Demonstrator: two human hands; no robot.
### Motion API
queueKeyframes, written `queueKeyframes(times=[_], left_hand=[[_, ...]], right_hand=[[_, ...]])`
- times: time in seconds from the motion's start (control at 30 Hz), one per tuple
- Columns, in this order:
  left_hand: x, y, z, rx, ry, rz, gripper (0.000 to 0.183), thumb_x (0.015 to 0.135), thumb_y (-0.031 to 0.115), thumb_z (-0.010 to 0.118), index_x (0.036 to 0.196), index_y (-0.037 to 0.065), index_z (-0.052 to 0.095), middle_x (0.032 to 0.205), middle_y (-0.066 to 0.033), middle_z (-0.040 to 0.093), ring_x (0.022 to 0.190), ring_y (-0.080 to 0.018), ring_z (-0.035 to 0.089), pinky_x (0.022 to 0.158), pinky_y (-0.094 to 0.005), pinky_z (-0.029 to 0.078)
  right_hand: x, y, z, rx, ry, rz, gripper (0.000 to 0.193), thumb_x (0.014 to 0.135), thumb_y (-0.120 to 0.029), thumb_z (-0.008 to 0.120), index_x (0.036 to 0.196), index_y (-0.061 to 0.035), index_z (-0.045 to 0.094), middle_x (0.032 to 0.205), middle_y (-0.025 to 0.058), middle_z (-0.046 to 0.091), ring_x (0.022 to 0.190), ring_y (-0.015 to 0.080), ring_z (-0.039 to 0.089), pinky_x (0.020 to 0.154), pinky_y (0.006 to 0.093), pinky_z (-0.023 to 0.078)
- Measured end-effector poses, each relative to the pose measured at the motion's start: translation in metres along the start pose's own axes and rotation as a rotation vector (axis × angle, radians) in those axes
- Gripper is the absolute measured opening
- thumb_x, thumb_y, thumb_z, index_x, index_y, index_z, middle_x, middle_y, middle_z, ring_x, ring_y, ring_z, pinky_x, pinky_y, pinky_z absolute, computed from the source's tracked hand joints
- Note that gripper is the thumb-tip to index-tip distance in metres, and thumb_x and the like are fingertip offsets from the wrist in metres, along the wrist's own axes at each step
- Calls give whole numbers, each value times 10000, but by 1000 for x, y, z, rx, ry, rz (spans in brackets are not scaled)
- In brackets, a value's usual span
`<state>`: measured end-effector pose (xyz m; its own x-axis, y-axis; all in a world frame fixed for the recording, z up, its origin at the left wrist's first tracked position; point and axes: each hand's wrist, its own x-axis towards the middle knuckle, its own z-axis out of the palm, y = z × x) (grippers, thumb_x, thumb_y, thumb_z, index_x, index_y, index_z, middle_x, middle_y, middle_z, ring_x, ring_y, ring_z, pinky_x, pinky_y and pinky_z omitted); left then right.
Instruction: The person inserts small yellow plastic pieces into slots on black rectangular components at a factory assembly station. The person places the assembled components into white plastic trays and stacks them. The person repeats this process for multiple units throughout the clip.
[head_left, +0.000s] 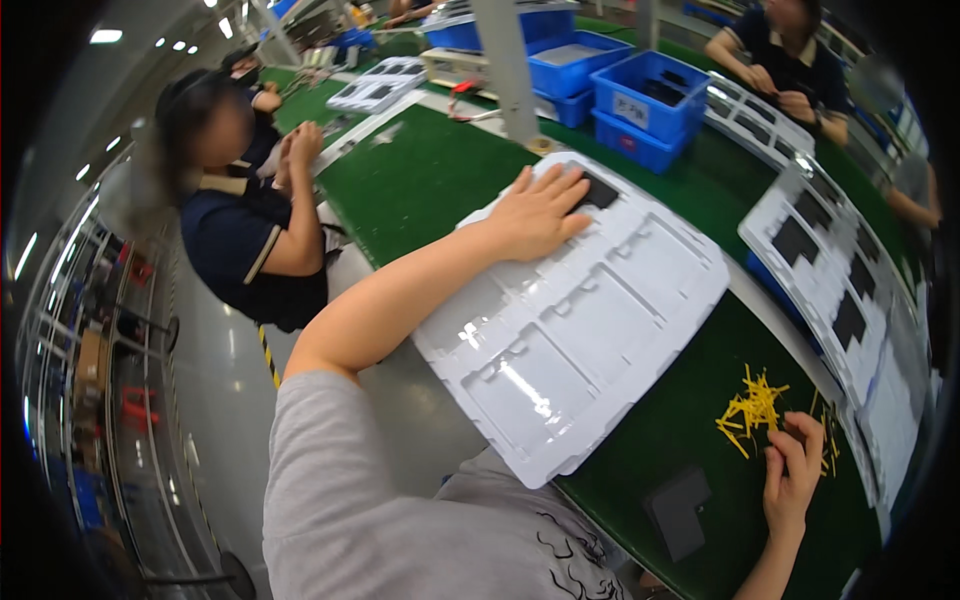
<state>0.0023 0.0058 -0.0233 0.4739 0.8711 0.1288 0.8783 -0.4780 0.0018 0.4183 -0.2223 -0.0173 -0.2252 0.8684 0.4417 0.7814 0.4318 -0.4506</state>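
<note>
My left hand point(540, 215) lies with spread fingers on the far end of a white moulded plastic tray point(610, 310). Beside its fingertips, a flat black piece point(598, 190) sits in one of the tray's recesses. My right hand point(793, 475) is at the lower right with its fingers curled, thumb close to the index finger. It is at the edge of a loose pile of thin yellow strips point(752, 408); whatever lies between its fingertips is too small to make out. Left of that hand, a dark grey L-shaped piece point(680, 510) rests on the green tabletop point(640, 465).
Another white tray point(815, 260) holding several black pieces stands to the right. Blue bins point(645, 105) are stacked at the back beside a grey post point(507, 70). One co-worker point(245, 215) sits at the left, another point(790, 65) across the table at the far right.
</note>
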Motion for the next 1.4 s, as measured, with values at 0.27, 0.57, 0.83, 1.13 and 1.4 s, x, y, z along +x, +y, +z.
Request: queueKeyframes(times=[0.27, 0.57, 0.83, 1.13, 1.4], left_hand=[[-8, -2, 1, 0, 42, -51, 568, 996, 429, 302, 1438, 75, 343, 1536, -109, 252, 1435, -266, 179, 1167, -460, 133], [-8, -13, 8, 16, 98, 6, 505, 987, 333, 354, 1443, 115, 357, 1535, -77, 275, 1431, -256, 208, 1159, -454, 142], [3, -5, 5, 57, 108, -10, 521, 998, 414, 310, 1434, 137, 380, 1536, -82, 262, 1419, -258, 231, 1155, -448, 166], [-11, -13, 16, 52, 103, -128, 537, 999, 419, 298, 1432, 114, 381, 1530, -107, 272, 1417, -268, 234, 1151, -464, 164], [1, -21, 4, -63, 216, -129, 523, 955, 270, 475, 1431, 79, 373, 1497, -157, 333, 1391, -321, 299, 1130, -457, 213]], right_hand=[[7, -3, 6, 12, -51, -14, 180, 783, 70, 603, 947, -5, 606, 1143, 184, 507, 1022, 315, 543, 857, 379, 467], [21, -6, 7, -40, -6, -72, 209, 700, 50, 686, 894, -12, 637, 1038, 162, 580, 931, 310, 588, 788, 364, 495], [14, 2, -1, -24, 64, -74, 206, 691, 10, 720, 882, -25, 649, 1001, 147, 597, 868, 294, 602, 729, 356, 502], [15, 2, 0, -30, 84, -110, 209, 693, -12, 728, 881, -43, 644, 979, 125, 604, 846, 287, 602, 712, 362, 492], [15, 19, -8, 112, 246, 292, 132, 759, -25, 700, 867, -30, 624, 821, 64, 545, 734, 178, 563, 652, 275, 445]])
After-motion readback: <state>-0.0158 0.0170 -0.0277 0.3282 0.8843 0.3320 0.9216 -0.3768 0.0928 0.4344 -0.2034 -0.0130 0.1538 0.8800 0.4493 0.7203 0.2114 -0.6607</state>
